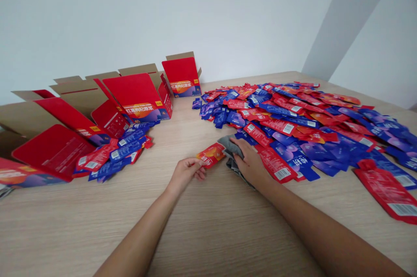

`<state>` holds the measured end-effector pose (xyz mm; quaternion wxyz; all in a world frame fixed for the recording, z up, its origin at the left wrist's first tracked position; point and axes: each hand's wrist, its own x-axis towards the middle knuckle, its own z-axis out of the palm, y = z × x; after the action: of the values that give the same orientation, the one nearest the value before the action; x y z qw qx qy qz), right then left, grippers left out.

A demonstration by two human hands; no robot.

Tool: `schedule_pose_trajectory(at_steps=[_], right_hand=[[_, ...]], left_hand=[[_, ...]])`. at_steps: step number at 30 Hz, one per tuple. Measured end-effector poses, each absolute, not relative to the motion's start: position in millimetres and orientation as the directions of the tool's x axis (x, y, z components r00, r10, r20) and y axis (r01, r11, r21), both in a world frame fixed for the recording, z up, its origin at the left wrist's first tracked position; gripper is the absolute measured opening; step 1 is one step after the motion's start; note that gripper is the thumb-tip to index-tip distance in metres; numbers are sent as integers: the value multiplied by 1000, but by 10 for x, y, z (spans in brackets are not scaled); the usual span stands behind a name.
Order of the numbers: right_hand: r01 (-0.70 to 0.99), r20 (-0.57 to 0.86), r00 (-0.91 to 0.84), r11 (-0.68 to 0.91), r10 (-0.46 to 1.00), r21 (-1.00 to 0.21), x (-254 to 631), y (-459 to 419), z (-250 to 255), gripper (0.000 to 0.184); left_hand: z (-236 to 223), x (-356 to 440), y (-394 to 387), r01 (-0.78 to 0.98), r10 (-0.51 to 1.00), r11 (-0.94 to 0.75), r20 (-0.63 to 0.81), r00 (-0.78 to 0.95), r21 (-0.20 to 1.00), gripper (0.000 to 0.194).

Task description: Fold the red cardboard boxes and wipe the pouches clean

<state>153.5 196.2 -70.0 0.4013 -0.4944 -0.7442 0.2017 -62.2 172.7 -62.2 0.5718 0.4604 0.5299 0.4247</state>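
Observation:
Between my hands is a red and orange pouch (211, 155) with white print. My left hand (188, 171) pinches its left end between thumb and fingers. My right hand (247, 158) is wrapped round a folded grey cloth (232, 145), which lies over the pouch's right end and hides it. To the right of my right hand spreads a large heap of red and blue pouches (286, 125). Left of my left hand lies a smaller pile of red and blue pouches (120, 151).
Several open red cartons (137, 94) with raised flaps line the table's left side. One carton (182, 77) stands further back, near the pale wall (208, 16). A single red pouch (387, 190) lies at the right of the wooden table (195, 233).

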Motion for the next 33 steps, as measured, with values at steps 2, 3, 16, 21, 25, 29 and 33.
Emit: schedule_pose_trajectory(at_steps=[2, 3, 16, 21, 25, 29, 33], right_hand=[[595, 370, -334, 498, 867, -631, 1427, 1816, -652, 55], [610, 332, -404, 522, 852, -596, 1367, 1744, -632, 57], [908, 39, -295, 293, 955, -301, 1478, 1946, -628, 51], [912, 85, -286, 299, 954, -280, 1491, 1927, -650, 53], [902, 103, -287, 305, 952, -304, 1484, 1918, -652, 53], [890, 103, -288, 306, 952, -338, 1515, 1944, -660, 52], [886, 105, -286, 305, 952, -349, 1513, 1953, -642, 51]], left_hand=[[-670, -536, 1687, 28, 944, 286, -287, 163, 958, 24], [-692, -497, 1669, 36, 932, 303, -304, 195, 952, 26], [-676, -527, 1687, 23, 944, 296, -296, 146, 955, 43], [-656, -537, 1713, 15, 930, 345, -344, 127, 938, 48], [-643, -555, 1749, -51, 931, 355, -349, 105, 933, 23], [-448, -838, 1854, -260, 946, 75, -151, -287, 963, 12], [-313, -1128, 1928, -382, 802, -272, -11, -597, 883, 5]])
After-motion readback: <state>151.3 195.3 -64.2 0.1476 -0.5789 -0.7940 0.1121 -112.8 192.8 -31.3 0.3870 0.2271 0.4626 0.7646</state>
